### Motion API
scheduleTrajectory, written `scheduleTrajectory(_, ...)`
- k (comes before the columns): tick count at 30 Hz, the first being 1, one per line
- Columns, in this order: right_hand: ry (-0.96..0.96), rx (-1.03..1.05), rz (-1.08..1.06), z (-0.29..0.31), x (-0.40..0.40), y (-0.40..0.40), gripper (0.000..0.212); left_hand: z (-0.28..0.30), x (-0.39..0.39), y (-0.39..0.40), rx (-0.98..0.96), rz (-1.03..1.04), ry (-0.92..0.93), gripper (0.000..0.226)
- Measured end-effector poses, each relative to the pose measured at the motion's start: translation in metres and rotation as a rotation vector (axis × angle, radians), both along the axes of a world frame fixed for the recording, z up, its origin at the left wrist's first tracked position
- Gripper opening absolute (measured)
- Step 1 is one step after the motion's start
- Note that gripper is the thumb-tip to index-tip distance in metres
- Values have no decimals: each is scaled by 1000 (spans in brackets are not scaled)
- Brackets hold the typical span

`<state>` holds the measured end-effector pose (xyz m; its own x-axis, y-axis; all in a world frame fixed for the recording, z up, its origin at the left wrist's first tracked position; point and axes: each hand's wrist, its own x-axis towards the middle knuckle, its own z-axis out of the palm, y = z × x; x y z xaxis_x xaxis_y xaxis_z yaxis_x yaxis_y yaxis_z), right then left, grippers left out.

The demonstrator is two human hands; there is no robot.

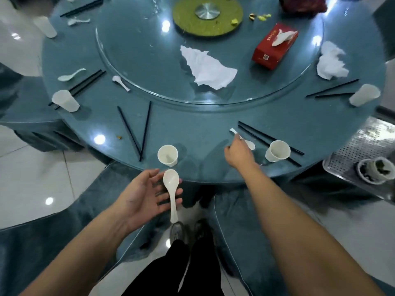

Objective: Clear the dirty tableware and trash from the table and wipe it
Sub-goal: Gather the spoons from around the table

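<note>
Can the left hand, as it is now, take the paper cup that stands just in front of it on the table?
Probably not at once. The way to the paper cup is free, but the left hand lies palm up with a white spoon across its fingers, so that spoon would likely have to be put down or shifted first.

Restaurant or banquet dining room, after a meal. Large round table (203,124) under a teal cloth, just ahead of both hands, topped by a glass lazy Susan (149,60) with a metal hub. Several place settings around the rim: black chopsticks (267,137) and a paper cup (277,151) right of the right hand, white spoons and cups further left. Red tissue box (274,47) beyond the right hand. Perforated steel cart (367,144) at far right. Glossy white floor tiles (42,167).
</note>
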<state>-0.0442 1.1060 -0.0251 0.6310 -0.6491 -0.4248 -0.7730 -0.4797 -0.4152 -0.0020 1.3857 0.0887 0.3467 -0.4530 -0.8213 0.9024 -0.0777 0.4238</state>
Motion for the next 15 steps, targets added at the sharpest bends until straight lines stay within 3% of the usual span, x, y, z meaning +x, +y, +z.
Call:
scheduleTrajectory(6,96,-4,-110,-27,37,-30,54,-14,16,-7,42,41,37,41)
scheduleTrajectory(10,135,-194,18,-40,28,-9,49,-15,21,-10,48,70,43,39)
scheduleTrajectory(15,28,-358,184,-55,5,30,33,-13,23,-18,62,96,65,46)
